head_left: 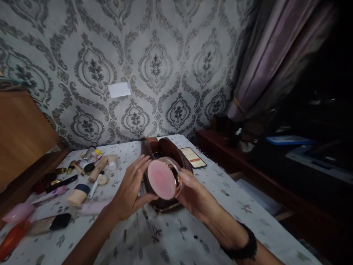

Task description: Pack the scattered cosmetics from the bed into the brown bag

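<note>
My right hand (190, 187) is closed round a round container (162, 179) with a pink flat face and a clear, gold-trimmed side, tilted towards the camera. My left hand (131, 187) is beside it on the left, fingers stretched and apart, holding nothing. Below and behind the container is a brown bag (171, 149), open at the top, resting on the patterned cloth. My hands and the container hide much of its inside.
Several cosmetics, among them a beige tube (98, 168), a dark-capped bottle (49, 223) and a white tube (112, 162), lie on the left. A lit phone (193, 157) lies right of the bag. The patterned wall (176, 66) stands behind the table.
</note>
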A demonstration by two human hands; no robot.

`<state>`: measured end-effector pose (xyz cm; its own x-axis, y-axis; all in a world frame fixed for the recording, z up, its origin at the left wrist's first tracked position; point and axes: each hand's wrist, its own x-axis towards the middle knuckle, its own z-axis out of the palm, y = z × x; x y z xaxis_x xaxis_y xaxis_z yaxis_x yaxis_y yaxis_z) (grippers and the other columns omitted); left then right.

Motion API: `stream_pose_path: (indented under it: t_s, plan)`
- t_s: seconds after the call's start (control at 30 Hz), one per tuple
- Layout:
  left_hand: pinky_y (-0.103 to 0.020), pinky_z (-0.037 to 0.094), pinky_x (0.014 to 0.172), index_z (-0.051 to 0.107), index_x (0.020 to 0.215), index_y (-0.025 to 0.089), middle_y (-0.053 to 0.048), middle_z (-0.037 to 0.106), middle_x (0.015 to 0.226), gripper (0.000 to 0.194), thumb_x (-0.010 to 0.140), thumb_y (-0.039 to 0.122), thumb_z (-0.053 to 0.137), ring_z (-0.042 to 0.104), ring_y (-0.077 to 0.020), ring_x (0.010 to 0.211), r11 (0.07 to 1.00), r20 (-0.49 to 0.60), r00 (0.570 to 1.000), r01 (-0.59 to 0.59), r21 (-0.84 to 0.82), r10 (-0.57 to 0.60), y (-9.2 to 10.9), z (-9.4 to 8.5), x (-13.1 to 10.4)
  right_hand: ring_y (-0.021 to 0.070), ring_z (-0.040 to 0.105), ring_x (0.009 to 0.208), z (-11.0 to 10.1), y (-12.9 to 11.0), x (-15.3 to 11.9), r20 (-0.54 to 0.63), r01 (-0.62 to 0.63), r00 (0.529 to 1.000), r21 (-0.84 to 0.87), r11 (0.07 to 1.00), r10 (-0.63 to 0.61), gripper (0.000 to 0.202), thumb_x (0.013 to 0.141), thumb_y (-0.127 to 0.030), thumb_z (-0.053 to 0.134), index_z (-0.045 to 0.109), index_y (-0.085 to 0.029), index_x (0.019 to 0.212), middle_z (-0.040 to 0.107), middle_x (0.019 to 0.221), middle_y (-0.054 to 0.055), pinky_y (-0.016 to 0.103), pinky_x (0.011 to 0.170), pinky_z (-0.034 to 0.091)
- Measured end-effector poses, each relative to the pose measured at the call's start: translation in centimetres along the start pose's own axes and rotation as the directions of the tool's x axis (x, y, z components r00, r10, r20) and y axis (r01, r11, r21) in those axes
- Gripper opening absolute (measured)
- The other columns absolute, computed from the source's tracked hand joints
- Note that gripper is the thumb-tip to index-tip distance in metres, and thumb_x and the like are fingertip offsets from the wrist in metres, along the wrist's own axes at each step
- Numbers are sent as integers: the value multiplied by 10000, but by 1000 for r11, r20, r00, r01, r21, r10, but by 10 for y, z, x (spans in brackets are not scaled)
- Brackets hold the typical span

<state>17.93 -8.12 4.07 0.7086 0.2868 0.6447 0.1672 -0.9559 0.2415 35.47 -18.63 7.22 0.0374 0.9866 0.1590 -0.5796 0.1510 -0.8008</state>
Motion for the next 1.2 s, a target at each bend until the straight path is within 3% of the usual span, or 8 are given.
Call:
stream_pose_path:
  t_s: [0.17,0.4,0.6,0.77,0.93,1.03,1.1,1.2]
  plan:
    - [-546,330,1145,371,1471,166,-171,501,1473,513,1018,400,425,340,-319,1458,957,112,991,-100,273,71,5,17,13,186,659,883,-4,-20,17,-109,118,988,36,992,-113,304,722,-463,794,754,-280,962,752,999,5,273,708,553]
    - [-480,399,1118,396,1453,163,-149,481,1506,460,1014,291,442,326,-266,1474,952,80,996,-67,298,45,6,28,2,184,644,890,-13,-48,33,-279,249,933,47,967,-226,245,692,-420,799,689,-308,881,721,960,-46,355,800,579]
    - [-464,426,1109,389,1452,174,-142,488,1495,451,1008,250,420,341,-261,1467,961,18,999,-43,274,39,2,36,-1,166,660,767,-3,-40,53,-233,59,971,7,998,-55,283,719,-437,759,684,-267,932,726,851,-27,307,736,553]
    - [-460,417,1116,367,1461,170,-151,480,1496,464,1005,235,419,345,-258,1464,962,-11,999,-40,268,45,0,39,-4,139,625,661,-14,-27,84,-387,-189,917,-199,962,101,262,786,-447,704,689,-186,809,697,709,9,252,658,497]
    - [-461,405,1122,335,1484,194,-144,473,1503,492,1002,228,429,329,-254,1474,971,-38,999,-24,237,34,0,41,-5,139,606,615,-35,-21,96,-397,-267,914,-430,862,85,276,688,-398,801,674,-161,749,698,680,21,251,610,466]
    - [-460,397,1128,335,1484,206,-137,471,1506,493,1001,224,430,322,-250,1477,976,-46,999,-13,216,23,0,42,-6,145,625,662,-42,-18,98,-402,-316,915,-660,682,34,292,714,-383,784,679,-151,857,718,754,33,236,593,458]
    - [-463,388,1135,326,1489,215,-133,457,1518,502,1000,225,434,310,-251,1484,979,-42,999,-1,205,10,0,42,-6,167,655,738,-45,-17,101,-384,-350,923,-849,395,-9,338,770,-420,734,684,-144,959,737,857,62,237,600,466]
    - [-479,377,1142,304,1500,232,-125,437,1534,516,1000,227,432,297,-262,1490,981,-26,1000,19,192,-14,1,42,-8,247,681,909,-43,-17,106,-340,-340,940,-940,7,-1,406,752,-436,745,701,-135,1022,737,1012,118,272,683,500]
